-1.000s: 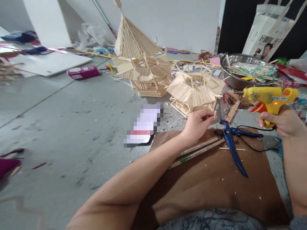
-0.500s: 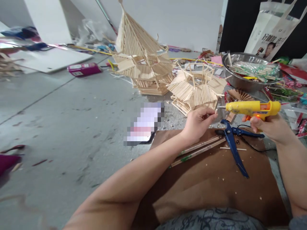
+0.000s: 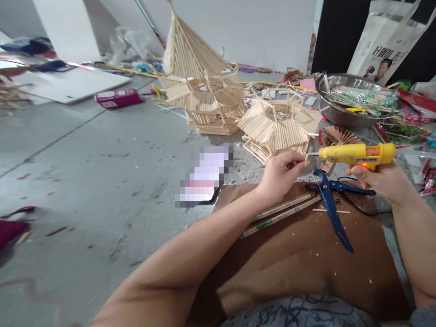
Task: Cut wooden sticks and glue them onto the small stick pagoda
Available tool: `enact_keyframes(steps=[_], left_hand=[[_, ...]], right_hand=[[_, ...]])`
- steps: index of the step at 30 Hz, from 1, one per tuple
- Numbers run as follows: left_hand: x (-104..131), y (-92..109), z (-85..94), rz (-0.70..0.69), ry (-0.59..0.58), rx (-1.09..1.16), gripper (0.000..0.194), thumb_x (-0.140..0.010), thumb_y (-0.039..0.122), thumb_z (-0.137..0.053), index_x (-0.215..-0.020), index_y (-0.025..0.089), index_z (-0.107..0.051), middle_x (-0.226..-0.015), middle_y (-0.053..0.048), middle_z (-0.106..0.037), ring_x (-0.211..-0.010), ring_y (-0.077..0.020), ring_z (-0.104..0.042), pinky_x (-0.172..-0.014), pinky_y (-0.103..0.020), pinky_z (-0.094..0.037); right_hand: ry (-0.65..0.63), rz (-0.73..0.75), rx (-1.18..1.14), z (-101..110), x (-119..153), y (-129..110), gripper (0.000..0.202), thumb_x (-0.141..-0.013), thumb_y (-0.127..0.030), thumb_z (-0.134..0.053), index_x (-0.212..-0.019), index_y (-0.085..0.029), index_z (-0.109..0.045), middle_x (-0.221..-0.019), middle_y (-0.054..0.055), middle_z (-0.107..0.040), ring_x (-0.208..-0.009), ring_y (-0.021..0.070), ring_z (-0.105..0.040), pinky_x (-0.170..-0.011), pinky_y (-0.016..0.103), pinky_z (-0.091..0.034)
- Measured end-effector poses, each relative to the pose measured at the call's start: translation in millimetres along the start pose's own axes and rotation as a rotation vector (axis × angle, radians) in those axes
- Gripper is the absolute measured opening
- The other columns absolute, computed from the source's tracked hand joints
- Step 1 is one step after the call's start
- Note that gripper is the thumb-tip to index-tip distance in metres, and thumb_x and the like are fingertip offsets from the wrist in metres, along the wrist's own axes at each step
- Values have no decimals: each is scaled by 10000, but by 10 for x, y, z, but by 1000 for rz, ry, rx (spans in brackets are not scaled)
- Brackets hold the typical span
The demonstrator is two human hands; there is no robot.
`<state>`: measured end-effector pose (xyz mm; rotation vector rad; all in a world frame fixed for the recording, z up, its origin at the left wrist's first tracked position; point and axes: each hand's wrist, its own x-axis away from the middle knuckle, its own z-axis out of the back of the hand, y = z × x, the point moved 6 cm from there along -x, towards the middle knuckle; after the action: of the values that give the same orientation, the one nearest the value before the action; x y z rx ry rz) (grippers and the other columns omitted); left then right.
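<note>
My right hand (image 3: 378, 178) grips a yellow hot glue gun (image 3: 350, 153), its small light glowing orange. The nozzle points left and meets the fingertips of my left hand (image 3: 281, 175). Those fingers pinch a small pale wooden stick (image 3: 307, 157), mostly hidden behind them. Just beyond stands a low model of glued sticks (image 3: 282, 129), with short posts rising from its top. Blue cutters (image 3: 330, 204) lie below my hands on a brown board (image 3: 306, 272). Beside them are wooden chopsticks (image 3: 286, 213) and one short thin stick (image 3: 330, 211).
A taller stick pagoda (image 3: 204, 86) stands behind the low model. At the back right sits a metal bowl (image 3: 340, 118) full of sticks and wrappers. A phone (image 3: 206, 177) lies on the grey floor left of the board. A purple packet (image 3: 119, 98) is farther left.
The glue gun has shifted slightly left, bringing its nozzle right up to the stick at my left fingertips. My left hand has hardly moved.
</note>
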<state>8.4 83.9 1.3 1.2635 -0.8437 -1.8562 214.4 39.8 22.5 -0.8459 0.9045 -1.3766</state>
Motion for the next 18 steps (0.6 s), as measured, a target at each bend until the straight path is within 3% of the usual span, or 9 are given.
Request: enact_keyframes(steps=[9,18], left_hand=[[6,3,-2,17,-6,-17,124,-744,267,-586,-721,155,-632,-654,-10,-616,-542,-67,-481,-476,-197,-391],[1,27,1,-8,-11,-34,124,-745,267,-586,-703,156,-623,-647,-7,-608,-551,-70,-487,-485,-201,-392]], right_hand=[[-19,26,-72,-44,-15,-60,261,-631,-435,-698,-761,-216,-643,-608,-10,-598,-412,88,-446,-370,232,-337],[-2,-1,-80,-36,-11,-67,250,-601,-421,-728,-726,-232,-621,-599,5,-597,-569,162,-584,-382,245,-379]])
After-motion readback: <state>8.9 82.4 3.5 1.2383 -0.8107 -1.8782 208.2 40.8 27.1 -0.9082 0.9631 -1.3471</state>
